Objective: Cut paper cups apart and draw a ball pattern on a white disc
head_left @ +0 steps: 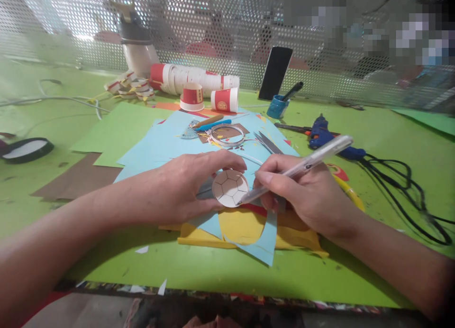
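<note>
A person's left hand (188, 186) pins a small white paper disc (230, 188), marked with a football pattern of lines, between thumb and fingers, its grip pinching the disc's edge. The right hand (302, 195) has its grip pressed around a clear pen (302, 166), whose tip touches the disc's lower right edge. The disc lies on blue paper (167, 143) and yellow paper (241, 226) on a green table (220, 271). Scissors (268, 143), a blue glue gun (325, 136) and red-and-white paper cups (199, 79) lie further back.

Green table (408, 143) before a bright perforated metal screen (199, 20)
</note>
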Action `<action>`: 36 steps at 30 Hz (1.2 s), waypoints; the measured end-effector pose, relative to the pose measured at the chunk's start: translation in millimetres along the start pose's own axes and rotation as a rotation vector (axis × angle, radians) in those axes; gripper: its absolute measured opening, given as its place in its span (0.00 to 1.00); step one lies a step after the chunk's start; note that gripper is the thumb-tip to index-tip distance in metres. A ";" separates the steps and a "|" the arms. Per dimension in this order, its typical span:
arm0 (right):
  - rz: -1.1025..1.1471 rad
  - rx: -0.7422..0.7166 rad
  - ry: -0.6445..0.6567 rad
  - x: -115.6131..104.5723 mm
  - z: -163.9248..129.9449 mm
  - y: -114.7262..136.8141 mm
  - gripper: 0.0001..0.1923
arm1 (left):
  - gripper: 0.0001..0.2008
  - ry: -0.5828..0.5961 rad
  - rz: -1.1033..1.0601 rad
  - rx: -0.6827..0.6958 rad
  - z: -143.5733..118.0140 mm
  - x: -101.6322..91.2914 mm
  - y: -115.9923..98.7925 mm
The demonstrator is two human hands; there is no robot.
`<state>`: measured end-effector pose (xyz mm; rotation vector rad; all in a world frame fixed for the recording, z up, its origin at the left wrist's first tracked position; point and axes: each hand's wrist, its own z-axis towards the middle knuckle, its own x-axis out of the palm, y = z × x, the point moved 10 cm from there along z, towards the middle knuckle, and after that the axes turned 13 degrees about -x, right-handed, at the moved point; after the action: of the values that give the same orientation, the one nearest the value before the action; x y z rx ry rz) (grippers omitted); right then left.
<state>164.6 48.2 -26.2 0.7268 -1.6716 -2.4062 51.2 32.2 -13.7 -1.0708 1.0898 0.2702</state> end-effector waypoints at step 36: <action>0.035 -0.058 -0.015 -0.4 0.8 6.6 0.13 | 0.25 0.079 -0.114 -0.098 6.9 0.1 11.0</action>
<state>163.5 46.5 -19.8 0.6669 -1.5990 -2.4305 48.1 43.3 -19.7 -1.2355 1.0903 0.1927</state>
